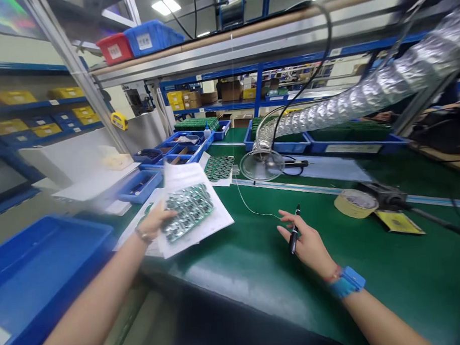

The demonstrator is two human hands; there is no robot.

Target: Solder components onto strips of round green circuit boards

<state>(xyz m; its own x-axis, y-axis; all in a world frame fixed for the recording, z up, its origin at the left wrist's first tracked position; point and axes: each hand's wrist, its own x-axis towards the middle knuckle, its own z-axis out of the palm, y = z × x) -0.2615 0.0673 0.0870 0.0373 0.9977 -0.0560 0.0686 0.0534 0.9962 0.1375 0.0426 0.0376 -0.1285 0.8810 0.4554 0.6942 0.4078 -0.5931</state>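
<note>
My left hand (156, 220) is closed on a green circuit board (189, 211) full of parts, thumb on its near left edge. White paper sheets (220, 220) lie behind and under that board, and the same grip seems to take in at least one of them. Over the green mat, my right hand (305, 238) holds a black pen (294, 230) slanting across its fingers. A thin pale strand (250, 208) runs to those fingertips; whether they pinch it is unclear. A blue strap (349, 283) circles the right wrist.
A flexible silver duct (348, 100) with a clear funnel (262, 166) hangs over the bench. Farther back lie another board panel (220, 168) and blue bins (278, 143). A tape roll (355, 203) sits right, a large blue tray (48, 269) left.
</note>
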